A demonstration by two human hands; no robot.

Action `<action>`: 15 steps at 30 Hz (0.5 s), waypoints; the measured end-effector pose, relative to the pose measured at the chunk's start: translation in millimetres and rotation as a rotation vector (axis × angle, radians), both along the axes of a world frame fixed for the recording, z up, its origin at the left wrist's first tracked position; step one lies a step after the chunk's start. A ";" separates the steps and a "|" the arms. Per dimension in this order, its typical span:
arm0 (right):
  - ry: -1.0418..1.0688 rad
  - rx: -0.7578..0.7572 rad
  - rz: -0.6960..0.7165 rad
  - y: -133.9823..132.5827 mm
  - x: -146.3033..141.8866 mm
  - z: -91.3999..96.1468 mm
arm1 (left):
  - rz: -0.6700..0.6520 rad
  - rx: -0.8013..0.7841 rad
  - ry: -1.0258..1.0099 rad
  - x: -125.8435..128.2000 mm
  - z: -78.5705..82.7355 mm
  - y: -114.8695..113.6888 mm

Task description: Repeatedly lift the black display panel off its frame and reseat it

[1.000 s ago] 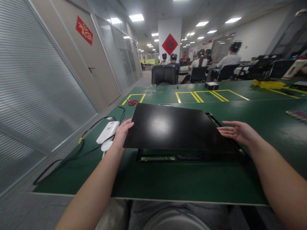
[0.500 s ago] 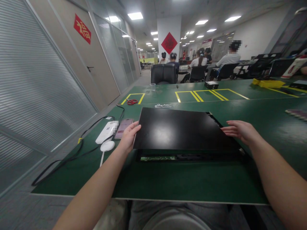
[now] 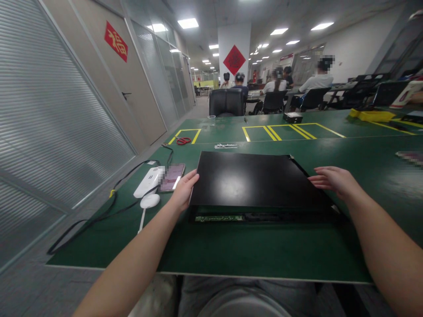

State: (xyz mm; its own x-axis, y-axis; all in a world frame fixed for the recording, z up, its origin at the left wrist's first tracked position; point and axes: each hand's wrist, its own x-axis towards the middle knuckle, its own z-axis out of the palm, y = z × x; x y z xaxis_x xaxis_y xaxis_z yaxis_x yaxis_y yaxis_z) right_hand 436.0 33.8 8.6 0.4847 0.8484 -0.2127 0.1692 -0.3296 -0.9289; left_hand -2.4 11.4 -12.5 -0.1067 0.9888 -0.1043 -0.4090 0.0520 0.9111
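Note:
A flat black display panel [image 3: 244, 180] lies tilted over a black frame [image 3: 291, 217], its left side raised. Along the frame's near edge a green circuit board strip [image 3: 218, 218] shows. My left hand [image 3: 185, 190] grips the panel's left edge, thumb on top and fingers partly hidden. At the right side, my right hand [image 3: 337, 181] has its fingers stretched out toward the frame's edge. Whether its fingertips touch the frame or the panel I cannot tell. The panel covers most of the frame.
Left of the panel lie a phone [image 3: 172, 178], a white device [image 3: 148, 181], a round white piece [image 3: 150, 201] and a black cable [image 3: 114, 215]. Beyond are red scissors [image 3: 183, 141], a clear cup [image 3: 212, 119] and a small box [image 3: 293, 117]. Several people sit farther back.
The panel's left side has come slightly lower and shifted right, with my left hand moving along. My right hand has stayed nearly still. The whole view has shifted a little.

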 end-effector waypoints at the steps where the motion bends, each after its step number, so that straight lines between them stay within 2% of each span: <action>1: -0.004 -0.004 -0.003 -0.1 -0.2 0.2 | -0.009 0.003 -0.004 0.0 -1.5 0.6; 15: -0.051 -0.015 -0.015 0.9 -1.0 -1.4 | -0.052 -0.046 0.023 3.0 -2.3 -1.3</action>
